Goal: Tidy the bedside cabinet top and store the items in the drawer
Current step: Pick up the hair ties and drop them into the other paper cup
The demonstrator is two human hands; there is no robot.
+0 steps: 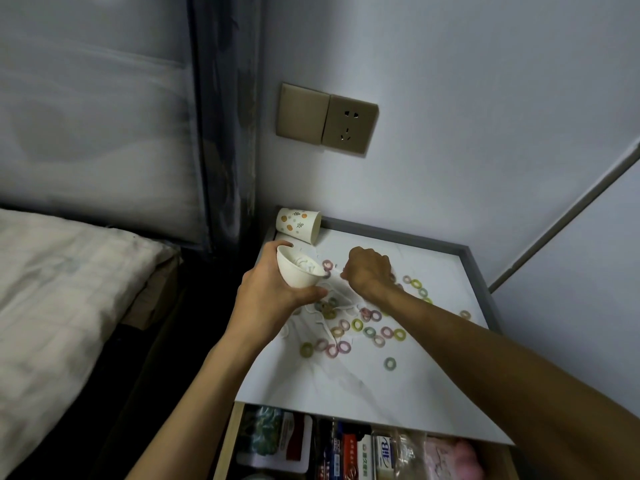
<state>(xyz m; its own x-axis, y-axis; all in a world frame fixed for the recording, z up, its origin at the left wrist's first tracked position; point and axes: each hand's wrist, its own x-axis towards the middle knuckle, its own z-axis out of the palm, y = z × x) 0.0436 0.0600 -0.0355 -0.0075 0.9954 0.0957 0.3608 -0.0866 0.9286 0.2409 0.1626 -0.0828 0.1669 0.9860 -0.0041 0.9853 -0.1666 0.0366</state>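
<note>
Rings scattered on cabinet top, cup tilted over them

Rings litter the cabinet top. Left hand wraps a tilted white cup above them. Right hand, beside the cup, is closed, pinching something pale. Patterned cup lies behind. Drawer stands open below.

Small pastel rings lie scattered across the middle of the white cabinet top. A patterned paper cup lies tipped in its back left corner. The drawer below stands open, packed.
</note>
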